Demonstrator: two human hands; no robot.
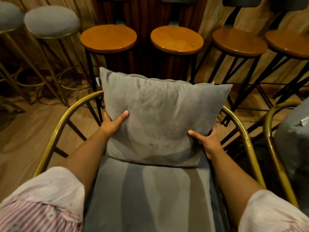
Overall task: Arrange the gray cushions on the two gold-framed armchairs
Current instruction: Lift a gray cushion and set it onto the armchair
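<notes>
A square gray cushion (pixel 160 118) stands upright at the back of a gold-framed armchair (pixel 55 131), its lower edge resting on the gray seat pad (pixel 150 198). My left hand (pixel 113 122) grips the cushion's left edge, thumb on its front. My right hand (pixel 207 141) holds the lower right edge the same way. At the right border is a second gold-framed armchair (pixel 270 139) with another gray cushion (pixel 292 139) on it, blurred and partly cut off.
Behind the armchair stand several round wooden bar stools (pixel 108 36) on black legs. Two gray padded stools (pixel 51 20) with gold legs are at the back left. Wooden floor (pixel 21 139) shows to the left of the chair.
</notes>
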